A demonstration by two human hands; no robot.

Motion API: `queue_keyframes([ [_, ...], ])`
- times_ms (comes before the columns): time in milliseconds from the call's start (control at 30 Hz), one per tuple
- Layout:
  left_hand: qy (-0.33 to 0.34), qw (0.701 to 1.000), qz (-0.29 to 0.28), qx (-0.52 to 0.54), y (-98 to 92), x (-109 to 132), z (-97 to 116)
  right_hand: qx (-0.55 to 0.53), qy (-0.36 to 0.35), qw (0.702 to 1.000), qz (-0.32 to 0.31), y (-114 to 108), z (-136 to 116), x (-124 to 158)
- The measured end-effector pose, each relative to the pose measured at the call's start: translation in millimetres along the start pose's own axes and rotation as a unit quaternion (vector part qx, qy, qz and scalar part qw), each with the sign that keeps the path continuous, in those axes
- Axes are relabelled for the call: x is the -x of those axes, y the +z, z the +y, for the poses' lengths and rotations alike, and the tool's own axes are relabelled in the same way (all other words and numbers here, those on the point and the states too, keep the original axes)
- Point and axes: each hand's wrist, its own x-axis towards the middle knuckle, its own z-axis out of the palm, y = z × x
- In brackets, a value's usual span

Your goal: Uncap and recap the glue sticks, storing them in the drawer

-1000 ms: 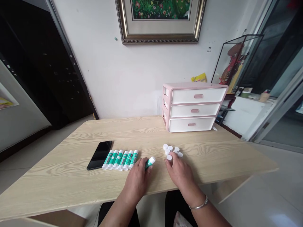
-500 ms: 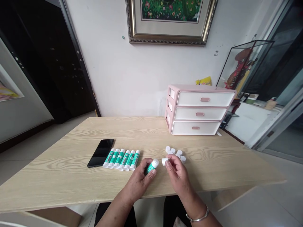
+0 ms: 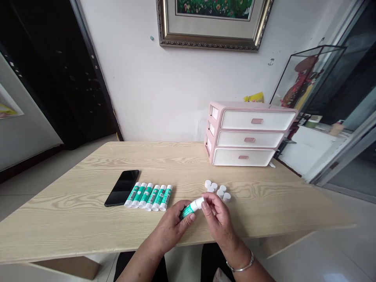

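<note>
My left hand (image 3: 173, 224) is closed round the body of a green and white glue stick (image 3: 190, 208), held just above the table's front part. My right hand (image 3: 216, 217) pinches a white cap (image 3: 200, 202) that sits at the stick's right end. A little behind my right hand, several loose white caps (image 3: 216, 189) lie in a cluster. To the left, a row of several capped green glue sticks (image 3: 149, 196) lies side by side.
A black phone (image 3: 122, 187) lies left of the glue stick row on the light wooden table (image 3: 88, 219). A pink three-drawer organiser (image 3: 249, 135) stands at the back right near the wall. A glass display case (image 3: 305, 78) stands further right.
My right hand picked one white cap from the cluster and brought it left onto the end of the glue stick, which my left hand lifted off the table.
</note>
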Motion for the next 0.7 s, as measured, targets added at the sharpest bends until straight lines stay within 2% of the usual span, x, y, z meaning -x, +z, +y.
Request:
queue_keyframes([
  [400,0.005,0.998,-0.023,0.066,-1.2,-0.7,4.8,0.089,-0.035,0.994,-0.052,-1.9,-3.8,2.5],
  [700,-0.016,0.998,-0.003,0.062,-3.1,-0.7,3.2,0.19,-0.104,0.974,-0.068,-3.5,-5.0,5.8],
])
